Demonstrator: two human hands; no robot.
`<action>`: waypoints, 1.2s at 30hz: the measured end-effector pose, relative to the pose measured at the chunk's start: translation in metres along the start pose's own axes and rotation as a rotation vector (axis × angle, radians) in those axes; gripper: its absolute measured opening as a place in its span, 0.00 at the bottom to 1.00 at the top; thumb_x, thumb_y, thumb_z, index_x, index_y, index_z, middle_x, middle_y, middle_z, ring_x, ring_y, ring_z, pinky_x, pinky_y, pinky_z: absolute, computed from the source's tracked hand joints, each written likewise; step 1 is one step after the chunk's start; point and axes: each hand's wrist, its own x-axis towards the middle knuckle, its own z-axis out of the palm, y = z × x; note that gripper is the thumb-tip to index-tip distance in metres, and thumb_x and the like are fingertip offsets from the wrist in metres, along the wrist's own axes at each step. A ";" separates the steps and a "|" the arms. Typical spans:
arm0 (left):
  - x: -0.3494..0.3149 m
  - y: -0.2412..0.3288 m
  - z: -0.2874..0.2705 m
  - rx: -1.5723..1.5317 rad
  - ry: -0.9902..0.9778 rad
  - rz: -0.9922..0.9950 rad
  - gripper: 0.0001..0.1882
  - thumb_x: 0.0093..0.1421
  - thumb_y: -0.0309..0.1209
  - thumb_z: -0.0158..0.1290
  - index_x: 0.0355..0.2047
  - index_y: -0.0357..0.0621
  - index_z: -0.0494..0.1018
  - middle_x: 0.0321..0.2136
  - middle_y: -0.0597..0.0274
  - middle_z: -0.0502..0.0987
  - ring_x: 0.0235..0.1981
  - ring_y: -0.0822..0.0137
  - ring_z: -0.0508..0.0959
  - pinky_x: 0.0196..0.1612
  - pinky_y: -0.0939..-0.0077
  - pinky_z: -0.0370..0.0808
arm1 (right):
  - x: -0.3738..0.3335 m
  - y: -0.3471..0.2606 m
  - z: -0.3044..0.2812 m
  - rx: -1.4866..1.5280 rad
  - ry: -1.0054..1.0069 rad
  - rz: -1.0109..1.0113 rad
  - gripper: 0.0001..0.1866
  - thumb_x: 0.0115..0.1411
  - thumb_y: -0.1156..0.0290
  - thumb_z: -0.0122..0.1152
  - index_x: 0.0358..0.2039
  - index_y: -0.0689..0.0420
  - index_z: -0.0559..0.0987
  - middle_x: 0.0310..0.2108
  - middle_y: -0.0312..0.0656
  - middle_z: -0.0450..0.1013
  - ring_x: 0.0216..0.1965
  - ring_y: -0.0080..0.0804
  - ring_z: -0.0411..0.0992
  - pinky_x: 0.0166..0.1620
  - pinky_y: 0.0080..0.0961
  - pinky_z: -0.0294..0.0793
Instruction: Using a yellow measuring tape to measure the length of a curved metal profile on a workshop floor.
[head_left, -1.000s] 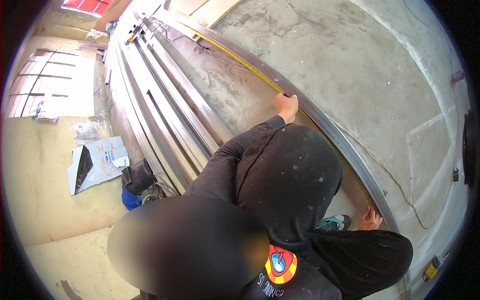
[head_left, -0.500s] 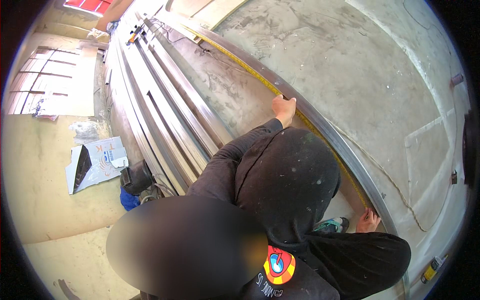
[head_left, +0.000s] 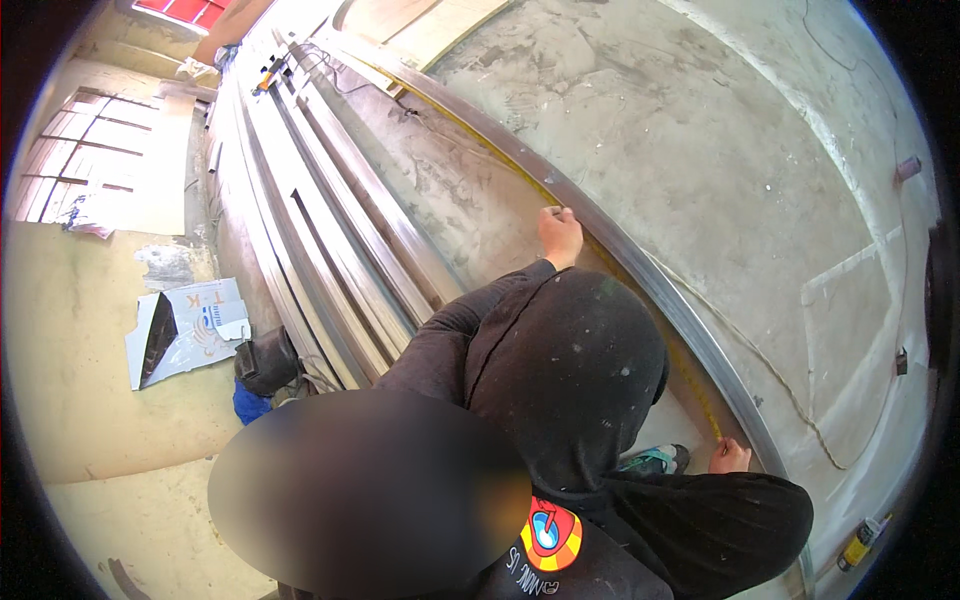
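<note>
A yellow tape (head_left: 708, 408) is being held along the near edge of a long metal bar (head_left: 600, 225), and both are being bent into a curve by the wide lens. The tape's lower end is being pinched by the fingers of the right hand (head_left: 730, 456), just beside the bar. Farther up, the bar's near edge is being met by the left hand (head_left: 561, 238), whose fingers are being held curled together at the tape; whether the tape is being gripped there cannot be told from this angle. Between the two hands, a stretch of the tape is being hidden by dusty black clothing (head_left: 570, 370). Near the right hand, a teal and dark shoe (head_left: 655, 460) is being partly covered by a black sleeve (head_left: 710, 530).

To the left of the bar, long metal tubes (head_left: 345, 245) are being seen side by side, and an orange and black tool (head_left: 265, 78) is being shown at their far end. Beyond the bar, a pale cord (head_left: 760, 362) is being borne by the grey floor (head_left: 700, 150). At the lower right, a black and yellow can (head_left: 858, 545) is being seen well apart from the hands. At the left, a torn box piece (head_left: 200, 325) is being shown near a blue cloth (head_left: 250, 403), and a barred window (head_left: 85, 160) is being filled with light.
</note>
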 end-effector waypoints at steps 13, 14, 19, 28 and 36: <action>0.011 0.006 -0.015 -0.229 -0.050 -0.238 0.13 0.65 0.31 0.44 0.36 0.31 0.72 0.27 0.55 0.76 0.30 0.64 0.75 0.37 0.68 0.70 | -0.002 -0.013 -0.014 0.101 -0.329 0.053 0.10 0.50 0.61 0.62 0.28 0.53 0.84 0.24 0.51 0.76 0.30 0.50 0.76 0.36 0.42 0.75; 0.011 0.009 -0.016 -0.219 -0.036 -0.235 0.13 0.65 0.32 0.44 0.36 0.31 0.72 0.27 0.56 0.76 0.29 0.65 0.74 0.36 0.69 0.70 | -0.003 -0.015 -0.015 0.093 -0.294 0.049 0.11 0.49 0.61 0.63 0.28 0.53 0.84 0.24 0.51 0.75 0.29 0.50 0.76 0.34 0.42 0.74; 0.008 0.005 -0.017 -0.116 0.049 -0.174 0.13 0.65 0.32 0.47 0.36 0.32 0.72 0.26 0.58 0.76 0.26 0.69 0.71 0.33 0.70 0.68 | 0.001 -0.023 -0.025 0.096 -0.301 0.021 0.11 0.49 0.60 0.63 0.28 0.53 0.84 0.24 0.50 0.76 0.30 0.50 0.76 0.35 0.42 0.74; 0.003 -0.012 -0.015 0.157 0.078 -0.109 0.14 0.62 0.35 0.51 0.41 0.36 0.73 0.31 0.48 0.78 0.30 0.59 0.76 0.36 0.65 0.70 | 0.002 -0.010 -0.018 0.025 -0.462 0.092 0.10 0.48 0.60 0.64 0.27 0.51 0.84 0.24 0.50 0.76 0.29 0.49 0.76 0.36 0.40 0.75; 0.017 -0.023 -0.029 0.327 0.199 -0.060 0.18 0.60 0.38 0.53 0.45 0.38 0.73 0.36 0.45 0.78 0.38 0.49 0.78 0.40 0.63 0.71 | 0.006 -0.009 -0.008 0.081 -0.499 0.033 0.10 0.47 0.61 0.65 0.26 0.52 0.85 0.21 0.46 0.77 0.26 0.43 0.77 0.33 0.37 0.75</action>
